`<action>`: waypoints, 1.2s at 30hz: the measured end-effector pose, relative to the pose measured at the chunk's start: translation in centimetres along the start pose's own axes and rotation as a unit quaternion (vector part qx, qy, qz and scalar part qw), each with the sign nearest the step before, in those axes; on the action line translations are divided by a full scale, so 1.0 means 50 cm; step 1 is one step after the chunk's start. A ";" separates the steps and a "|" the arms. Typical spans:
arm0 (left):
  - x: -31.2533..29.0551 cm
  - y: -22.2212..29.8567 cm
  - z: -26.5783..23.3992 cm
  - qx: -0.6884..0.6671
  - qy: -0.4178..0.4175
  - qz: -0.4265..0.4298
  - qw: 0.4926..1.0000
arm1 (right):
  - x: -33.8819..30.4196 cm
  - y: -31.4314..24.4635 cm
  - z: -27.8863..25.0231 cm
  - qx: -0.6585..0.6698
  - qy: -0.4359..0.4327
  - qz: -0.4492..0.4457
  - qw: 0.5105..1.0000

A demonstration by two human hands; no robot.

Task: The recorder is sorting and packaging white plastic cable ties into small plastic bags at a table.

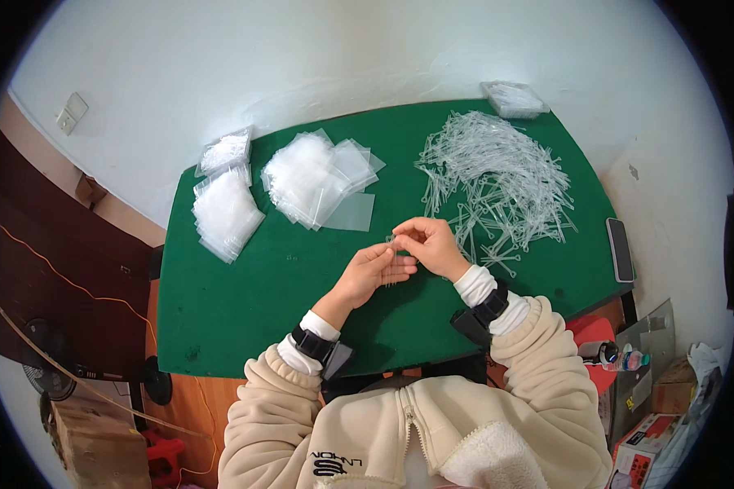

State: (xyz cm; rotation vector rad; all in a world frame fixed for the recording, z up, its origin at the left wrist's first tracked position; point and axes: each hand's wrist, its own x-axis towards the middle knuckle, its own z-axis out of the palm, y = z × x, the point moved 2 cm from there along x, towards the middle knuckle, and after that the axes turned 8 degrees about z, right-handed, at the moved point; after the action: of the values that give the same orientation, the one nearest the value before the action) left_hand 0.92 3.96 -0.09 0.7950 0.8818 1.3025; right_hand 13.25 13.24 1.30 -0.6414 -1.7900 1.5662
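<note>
The green table [261, 318] has a rounded left edge, with two stacks of small clear bags [228, 216] [302, 175] set in from it. Green top shows between the bags and the left hand [373, 269]. The near edge of the table runs just in front of the person's body, under both arms. The right hand [432, 246] has less room, since the big pile of clear sticks [501, 171] starts just beside it. A dark phone [620, 249] lies along the right edge.

On the left, a brown box [102, 448] sits low down, and an orange wire [42, 259] winds past it. A see-through box [225, 152] stands at the back left of the table, touching the first bags. The white wall [342, 57] is behind the table. Another see-through box [515, 99] sits at the back right, past the pile. A red stool [593, 338] is low on the right.

A few thin clear sticks [391, 242] are up between the two hands, over the middle of the table. The left thumb and fingers pinch them. The right thumb and pointing finger pinch their far end. The sticks' long way runs from the person toward the wall. I cannot tell how many there are.
</note>
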 end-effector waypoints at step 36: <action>0.010 0.005 -0.053 -0.078 0.152 0.077 0.982 | 0.005 0.009 -0.128 -0.511 -0.025 -0.081 0.856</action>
State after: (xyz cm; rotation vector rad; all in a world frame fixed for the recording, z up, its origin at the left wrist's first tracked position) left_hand -1.51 4.49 -1.15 0.5584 0.9575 1.6382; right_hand 17.86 17.70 1.30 -0.8694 -2.5874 0.4006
